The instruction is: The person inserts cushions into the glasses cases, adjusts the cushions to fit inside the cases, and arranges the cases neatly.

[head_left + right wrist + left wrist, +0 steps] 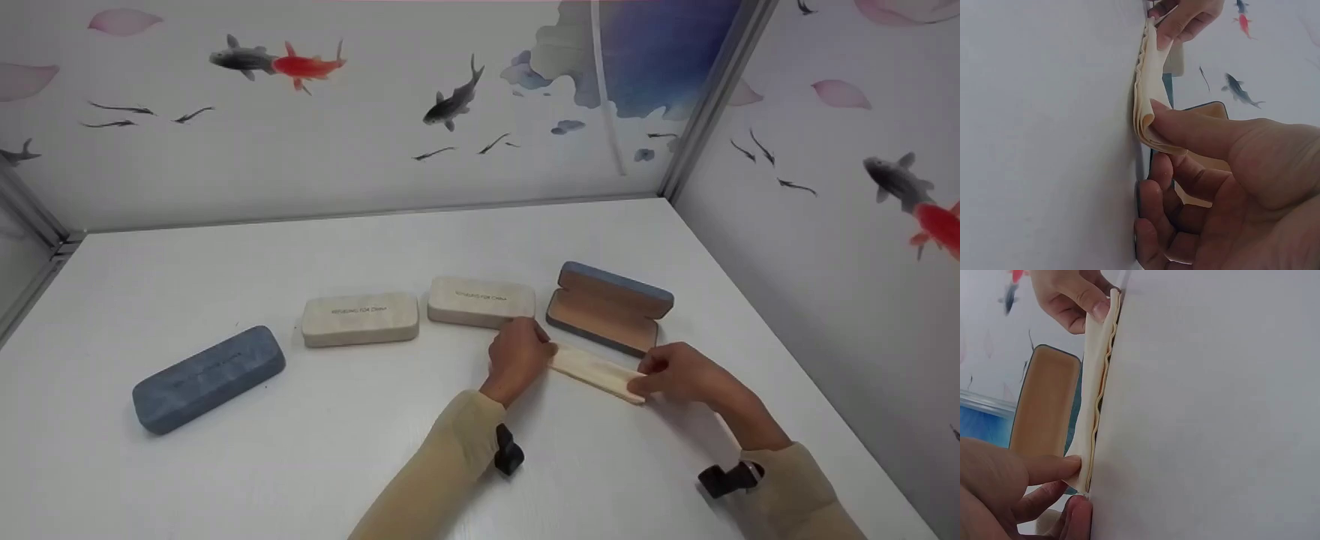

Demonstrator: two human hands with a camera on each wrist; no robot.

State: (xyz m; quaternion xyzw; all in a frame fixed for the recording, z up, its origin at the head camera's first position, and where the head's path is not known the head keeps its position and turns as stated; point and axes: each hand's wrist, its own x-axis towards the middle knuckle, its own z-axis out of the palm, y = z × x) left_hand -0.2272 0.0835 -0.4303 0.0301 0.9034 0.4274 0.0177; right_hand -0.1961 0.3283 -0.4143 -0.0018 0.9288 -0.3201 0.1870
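A cream cloth (596,369), folded into a long narrow strip, stretches between both hands in front of an open blue glasses case (607,307). The left hand (520,356) pinches the strip's left end between thumb and fingers. At the other end the right hand (686,375) pinches it, thumb on top and fingers beneath, as the right wrist view shows. Several stacked layers (1141,107) of the cloth show along its near edge. The case's tan inside (1047,402) shows behind the cloth, with nothing lying in it.
Just beyond the left hand lies a closed cream glasses case (480,300). Another cream case (361,319) and a closed blue case (210,379) lie farther left on the white table (300,465). Printed wall panels (360,165) border the table at the back and right.
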